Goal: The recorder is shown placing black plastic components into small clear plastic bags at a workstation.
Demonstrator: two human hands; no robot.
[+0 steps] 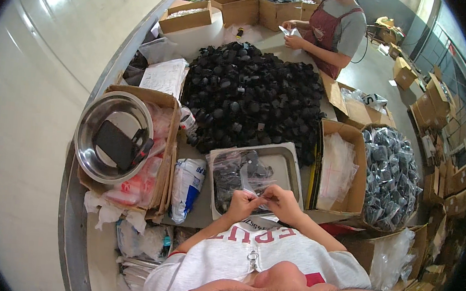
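Note:
Close together over the near side of a steel tray [295, 176], my left hand [243, 205] and my right hand [283, 204] are closed in a pinch. Between the fingertips is the edge of a clear plastic bag [250, 187], partly hidden by the fingers. Whether the bag has anything inside, I cannot tell. Several clear bags with dark parts [230, 173] lie in the left half of the tray. Just beyond the tray rises a large heap of small black plastic parts [248, 97].
A carton [163, 195] at left bears a steel bowl [89, 152] holding a black phone-like object. At right stand a carton of flat clear bags [337, 168] and a container of bagged black parts [388, 176]. Across the table, another person [331, 35] handles something white.

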